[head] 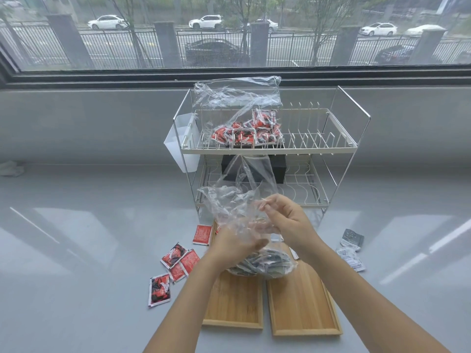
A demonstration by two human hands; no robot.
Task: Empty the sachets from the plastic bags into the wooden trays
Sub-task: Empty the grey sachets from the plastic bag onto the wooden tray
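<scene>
Sachets (166,289) show red-black print, writing unreadable

Two bare forearms, no sleeves, left hand (235,247) and right hand (285,220) ungloved.

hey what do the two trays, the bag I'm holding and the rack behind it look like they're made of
Trays: pale wood, maybe bamboo, matte, with visible grain stripes. Bag: thin clear plastic film, crinkled and glossy. Rack: thin metal wire, cream-coated shelves on shiny side frames, judging by the glints.
</scene>
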